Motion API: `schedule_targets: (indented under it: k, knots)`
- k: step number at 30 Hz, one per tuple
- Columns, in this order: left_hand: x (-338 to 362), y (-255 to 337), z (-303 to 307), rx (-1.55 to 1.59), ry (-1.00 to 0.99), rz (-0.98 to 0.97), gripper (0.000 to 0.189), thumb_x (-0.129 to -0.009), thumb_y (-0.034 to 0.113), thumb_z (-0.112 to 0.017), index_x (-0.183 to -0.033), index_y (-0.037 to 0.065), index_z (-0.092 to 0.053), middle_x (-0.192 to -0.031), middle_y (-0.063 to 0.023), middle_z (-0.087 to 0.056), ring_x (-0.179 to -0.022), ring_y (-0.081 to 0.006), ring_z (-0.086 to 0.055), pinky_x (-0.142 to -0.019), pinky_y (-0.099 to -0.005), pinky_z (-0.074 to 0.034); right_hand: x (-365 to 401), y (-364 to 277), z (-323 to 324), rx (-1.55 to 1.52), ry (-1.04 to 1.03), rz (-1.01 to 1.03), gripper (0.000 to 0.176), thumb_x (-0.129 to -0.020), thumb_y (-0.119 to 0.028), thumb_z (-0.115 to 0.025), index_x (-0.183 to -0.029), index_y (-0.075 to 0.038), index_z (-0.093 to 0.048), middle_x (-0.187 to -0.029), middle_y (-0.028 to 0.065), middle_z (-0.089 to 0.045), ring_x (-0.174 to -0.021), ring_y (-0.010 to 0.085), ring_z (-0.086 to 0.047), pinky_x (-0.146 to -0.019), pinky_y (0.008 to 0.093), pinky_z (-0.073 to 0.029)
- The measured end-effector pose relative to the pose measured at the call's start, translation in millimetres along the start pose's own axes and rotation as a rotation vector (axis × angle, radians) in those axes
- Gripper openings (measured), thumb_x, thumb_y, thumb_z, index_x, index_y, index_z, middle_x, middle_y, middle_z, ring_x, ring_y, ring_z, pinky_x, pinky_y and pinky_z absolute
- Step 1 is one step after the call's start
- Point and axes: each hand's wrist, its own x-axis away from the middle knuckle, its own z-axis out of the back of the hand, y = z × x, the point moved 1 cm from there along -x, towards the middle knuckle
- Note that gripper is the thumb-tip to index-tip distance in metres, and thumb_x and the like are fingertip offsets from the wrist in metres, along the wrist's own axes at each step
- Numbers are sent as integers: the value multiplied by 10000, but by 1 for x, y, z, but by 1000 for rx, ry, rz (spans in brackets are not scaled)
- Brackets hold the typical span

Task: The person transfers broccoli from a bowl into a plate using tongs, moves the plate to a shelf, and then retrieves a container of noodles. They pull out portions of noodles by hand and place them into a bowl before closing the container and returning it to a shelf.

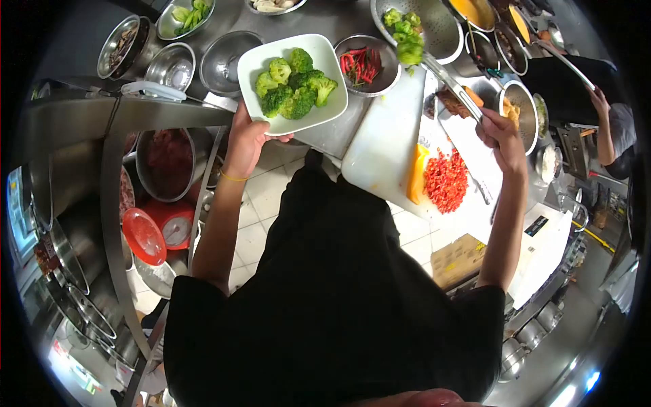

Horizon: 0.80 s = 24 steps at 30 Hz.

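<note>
The left grip [249, 133] pinches a square bowl [325, 57], the right grip [502, 132] clasps tongs [451, 85] on broccoli florets [409, 51]: seemingly plating, next calling for steady transfer.

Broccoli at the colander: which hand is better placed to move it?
Probably the right hand: it holds the tongs, tips at this broccoli; the left hand holds the white dish.

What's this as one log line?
left hand: holds square white bowl, broccoli inside | right hand: holds tongs, ends at blurred floret by colander
</note>
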Motion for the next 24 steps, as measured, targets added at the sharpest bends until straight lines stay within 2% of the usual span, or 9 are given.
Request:
schedule_targets:
  k: [6,10,12,15,18,19,21,22,24]
  knots:
    - [-9,3,-11,42,-72,16,580,-691,36,-418,-1255,14,-285,-1056,-171,-542,-756,-268,-618,-626,-348,-524,17,5,1,-428,-61,-48,299,-890,-203,-466,-1040,53,-505,-613,34,-453,-474,52,-305,-439,168,-247]
    - [-13,0,-13,41,-105,13,603,-691,35,-413,-1278,26,-277,-1065,-159,-542,-759,-251,-620,-607,-331,-530,17,13,-11,-472,-87,7,306,-888,-215,-471,-1045,46,-502,-623,19,-434,-483,54,-306,-447,168,-246]
    - [-15,-3,-13,34,-113,8,559,-705,58,-429,-1247,10,-302,-1049,-171,-548,-768,-253,-614,-630,-338,-521,6,25,-21,-231,104,-15,304,-888,-193,-480,-1072,47,-507,-630,-7,-412,-503,47,-308,-453,171,-237]
    - [-17,-8,-13,6,-81,3,521,-718,69,-443,-1220,-2,-322,-1051,-177,-549,-794,-255,-611,-651,-345,-518,-1,29,-38,-159,151,-7,332,-885,-155,-496,-1149,46,-510,-633,-32,-423,-515,30,-313,-458,169,-225]
    - [-19,-14,-11,-64,-106,59,555,-718,37,-423,-1257,8,-296,-1075,-164,-543,-769,-263,-619,-643,-349,-524,9,7,-48,157,301,58,268,-832,-123,-547,-1053,16,-610,-600,-17,-466,-502,43,-349,-454,194,-241]
    - [-20,-16,-12,-63,-98,65,555,-718,37,-423,-1257,8,-296,-1075,-164,-543,-769,-263,-619,-643,-349,-524,10,7,-44,344,332,118,253,-815,-115,-564,-1043,-26,-630,-593,8,-498,-508,46,-386,-458,210,-286]
    - [-24,-16,-15,-44,-109,76,600,-692,-16,-410,-1275,37,-278,-1030,-155,-554,-674,-249,-631,-546,-311,-537,25,-18,-64,744,472,408,238,-785,-87,-582,-1012,-68,-647,-604,31,-533,-481,86,-423,-468,247,-344]
    - [-26,-17,-17,-41,-124,84,611,-693,-21,-407,-1283,36,-258,-1051,-159,-540,-696,-259,-630,-551,-316,-539,33,-31,-73,742,464,407,238,-785,-87,-582,-1012,-68,-647,-604,31,-533,-481,86,-423,-468,247,-344]
    - [-26,-17,-24,-33,-127,97,617,-693,-23,-403,-1287,40,-248,-1062,-162,-532,-707,-261,-629,-553,-318,-539,51,-56,-92,1244,468,670,248,-763,-68,-613,-1007,-87,-647,-646,25,-548,-565,128,-532,-521,266,-417]
